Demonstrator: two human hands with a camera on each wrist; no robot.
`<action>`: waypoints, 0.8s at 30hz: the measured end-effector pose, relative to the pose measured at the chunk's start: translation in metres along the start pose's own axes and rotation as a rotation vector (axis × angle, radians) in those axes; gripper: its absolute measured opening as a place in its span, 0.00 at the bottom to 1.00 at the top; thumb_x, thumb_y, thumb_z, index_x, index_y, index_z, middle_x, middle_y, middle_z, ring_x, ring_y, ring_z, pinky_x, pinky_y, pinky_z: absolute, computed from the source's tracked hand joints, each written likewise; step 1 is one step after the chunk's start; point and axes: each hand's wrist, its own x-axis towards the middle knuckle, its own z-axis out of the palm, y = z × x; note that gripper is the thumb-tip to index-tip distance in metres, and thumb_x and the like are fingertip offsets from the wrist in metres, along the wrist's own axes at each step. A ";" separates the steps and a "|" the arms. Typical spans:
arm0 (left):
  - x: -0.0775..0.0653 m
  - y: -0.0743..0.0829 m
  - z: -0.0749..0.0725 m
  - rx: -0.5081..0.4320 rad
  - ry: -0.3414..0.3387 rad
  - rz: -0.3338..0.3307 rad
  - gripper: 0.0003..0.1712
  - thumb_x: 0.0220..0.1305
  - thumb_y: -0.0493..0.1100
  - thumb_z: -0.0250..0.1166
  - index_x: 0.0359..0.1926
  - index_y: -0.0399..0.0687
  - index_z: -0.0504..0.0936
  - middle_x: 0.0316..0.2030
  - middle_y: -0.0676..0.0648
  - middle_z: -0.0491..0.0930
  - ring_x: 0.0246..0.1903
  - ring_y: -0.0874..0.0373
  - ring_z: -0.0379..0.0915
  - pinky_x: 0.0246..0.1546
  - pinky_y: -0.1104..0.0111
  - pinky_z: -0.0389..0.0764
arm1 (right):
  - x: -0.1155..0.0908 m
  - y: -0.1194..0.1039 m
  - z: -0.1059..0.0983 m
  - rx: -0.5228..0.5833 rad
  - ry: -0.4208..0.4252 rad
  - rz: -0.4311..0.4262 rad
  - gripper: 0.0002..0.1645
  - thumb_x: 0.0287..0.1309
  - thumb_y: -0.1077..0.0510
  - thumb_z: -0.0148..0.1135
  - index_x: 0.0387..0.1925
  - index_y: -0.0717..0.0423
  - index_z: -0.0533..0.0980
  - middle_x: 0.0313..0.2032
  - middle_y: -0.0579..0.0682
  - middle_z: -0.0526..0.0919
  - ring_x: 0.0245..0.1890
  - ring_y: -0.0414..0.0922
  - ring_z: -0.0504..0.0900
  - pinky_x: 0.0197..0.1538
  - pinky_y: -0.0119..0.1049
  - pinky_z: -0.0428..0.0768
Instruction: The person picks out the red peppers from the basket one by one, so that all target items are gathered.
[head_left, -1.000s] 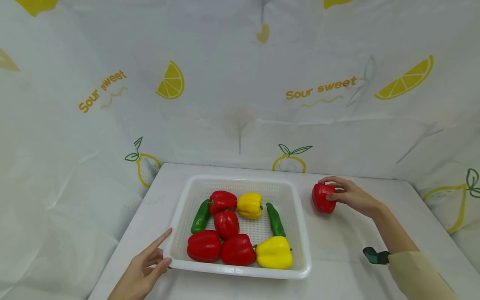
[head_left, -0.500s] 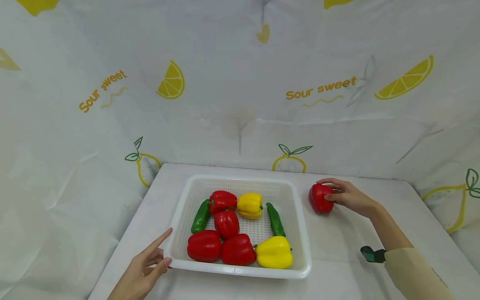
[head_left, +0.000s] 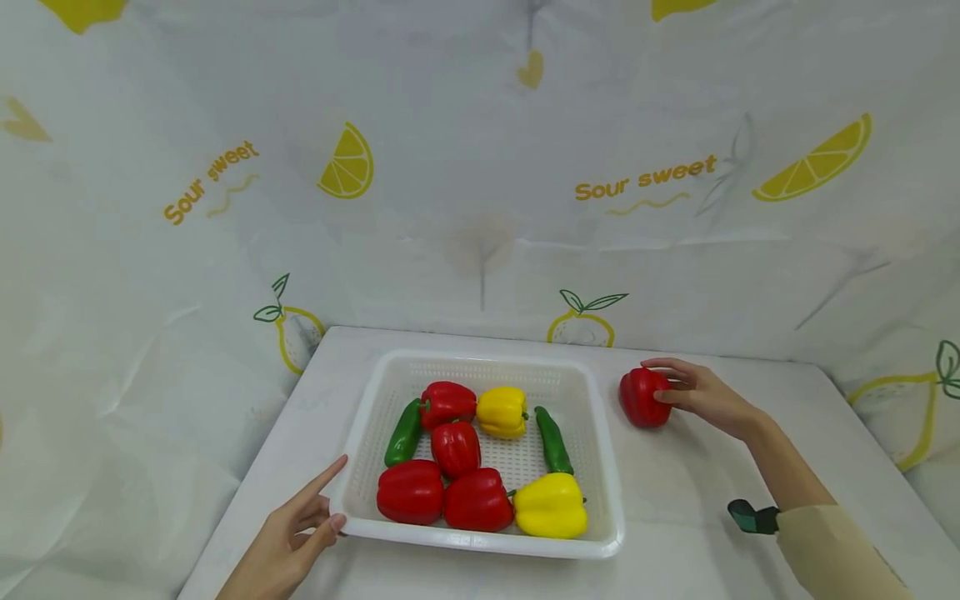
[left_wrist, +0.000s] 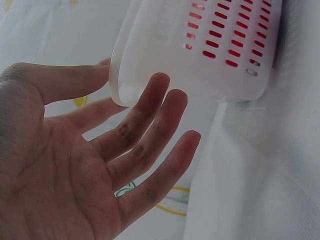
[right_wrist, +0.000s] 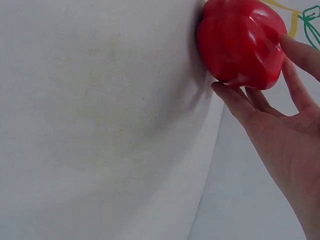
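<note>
To the right of the white basket [head_left: 607,467], on the table, is a red bell pepper [head_left: 643,398]. My right hand [head_left: 705,397] grips it, and the right wrist view shows thumb and fingers around the pepper's [right_wrist: 242,42] end. At the basket's near left corner is my left hand [head_left: 281,537], its thumb and index finger touching the rim. Its other fingers extend loosely beside the perforated wall [left_wrist: 220,50] in the left wrist view. Inside the basket lie several red bell peppers [head_left: 410,492], two yellow ones [head_left: 551,506] and two green chili peppers [head_left: 553,442].
A white cloth printed with lemons hangs behind the table [head_left: 697,533] and along its left side. The basket takes up the middle of the table. A dark green strap end [head_left: 752,517] sticks out at my right wrist.
The red bell pepper and my right hand shifted slightly left, then stayed nearly still. My left hand and the basket have not moved visibly, apart from a small shift of the whole view.
</note>
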 end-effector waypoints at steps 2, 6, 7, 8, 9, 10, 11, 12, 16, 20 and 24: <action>0.000 0.001 0.000 -0.006 -0.002 -0.003 0.41 0.77 0.40 0.68 0.84 0.43 0.61 0.32 0.49 0.80 0.33 0.61 0.80 0.39 0.71 0.88 | 0.000 -0.001 -0.002 -0.018 0.004 -0.009 0.41 0.73 0.52 0.68 0.80 0.57 0.63 0.75 0.70 0.70 0.70 0.63 0.75 0.56 0.43 0.90; -0.002 0.002 0.001 -0.009 0.003 -0.005 0.41 0.77 0.40 0.68 0.84 0.44 0.62 0.31 0.49 0.80 0.33 0.59 0.81 0.39 0.70 0.88 | 0.000 -0.006 -0.008 -0.059 0.007 -0.032 0.41 0.73 0.52 0.67 0.80 0.56 0.64 0.76 0.69 0.71 0.71 0.68 0.74 0.59 0.52 0.90; -0.001 0.002 0.001 -0.011 0.001 -0.012 0.41 0.77 0.41 0.68 0.84 0.44 0.62 0.32 0.49 0.80 0.33 0.59 0.81 0.39 0.70 0.88 | 0.000 -0.009 -0.010 -0.073 0.006 -0.035 0.41 0.73 0.51 0.67 0.80 0.55 0.63 0.76 0.69 0.70 0.73 0.70 0.72 0.60 0.56 0.89; -0.001 0.003 0.001 -0.013 0.000 -0.020 0.41 0.77 0.41 0.68 0.84 0.45 0.61 0.32 0.49 0.80 0.33 0.59 0.81 0.39 0.70 0.88 | -0.001 -0.012 -0.012 -0.082 0.007 -0.034 0.41 0.74 0.51 0.66 0.80 0.55 0.63 0.77 0.69 0.69 0.74 0.72 0.71 0.62 0.60 0.87; -0.001 0.003 0.000 -0.012 -0.005 -0.033 0.41 0.77 0.41 0.68 0.85 0.45 0.61 0.32 0.50 0.80 0.33 0.60 0.81 0.40 0.70 0.88 | -0.002 -0.016 -0.014 -0.091 0.006 -0.036 0.41 0.74 0.51 0.66 0.81 0.54 0.63 0.77 0.69 0.68 0.75 0.73 0.69 0.64 0.64 0.85; -0.001 0.003 0.000 -0.009 -0.011 -0.042 0.42 0.78 0.41 0.67 0.85 0.44 0.60 0.32 0.49 0.80 0.34 0.61 0.80 0.40 0.70 0.88 | -0.004 -0.020 -0.017 -0.099 0.006 -0.039 0.40 0.75 0.50 0.65 0.81 0.54 0.63 0.78 0.69 0.68 0.76 0.73 0.68 0.65 0.67 0.83; 0.000 0.003 0.000 -0.006 -0.015 -0.048 0.42 0.78 0.41 0.67 0.85 0.44 0.59 0.32 0.49 0.80 0.34 0.62 0.80 0.40 0.71 0.89 | -0.005 -0.023 -0.019 -0.108 0.009 -0.038 0.39 0.76 0.50 0.64 0.81 0.53 0.63 0.78 0.68 0.67 0.76 0.72 0.68 0.66 0.68 0.83; 0.000 0.002 0.000 -0.002 -0.021 -0.049 0.42 0.78 0.41 0.67 0.85 0.43 0.59 0.33 0.49 0.80 0.34 0.63 0.80 0.41 0.71 0.89 | -0.006 -0.027 -0.021 -0.115 0.013 -0.038 0.38 0.77 0.49 0.63 0.81 0.51 0.63 0.78 0.67 0.67 0.76 0.70 0.69 0.67 0.66 0.83; 0.000 0.001 0.000 0.015 -0.027 -0.036 0.42 0.78 0.41 0.67 0.85 0.41 0.58 0.32 0.50 0.79 0.33 0.64 0.80 0.41 0.72 0.89 | -0.008 -0.042 -0.025 -0.122 0.035 -0.062 0.36 0.78 0.49 0.62 0.81 0.48 0.64 0.78 0.62 0.69 0.73 0.46 0.77 0.65 0.47 0.86; 0.000 0.001 0.000 0.009 -0.021 -0.039 0.42 0.78 0.41 0.67 0.85 0.43 0.59 0.31 0.50 0.79 0.34 0.63 0.81 0.41 0.72 0.89 | -0.008 -0.060 -0.021 -0.117 0.042 -0.110 0.36 0.76 0.51 0.64 0.80 0.46 0.65 0.78 0.59 0.71 0.62 0.20 0.75 0.59 0.31 0.84; 0.001 0.001 -0.001 0.010 -0.012 0.007 0.41 0.78 0.40 0.67 0.85 0.43 0.60 0.31 0.49 0.79 0.34 0.62 0.80 0.39 0.71 0.88 | -0.007 -0.081 -0.013 -0.102 0.029 -0.164 0.36 0.75 0.52 0.66 0.79 0.47 0.67 0.76 0.58 0.72 0.62 0.19 0.75 0.59 0.32 0.85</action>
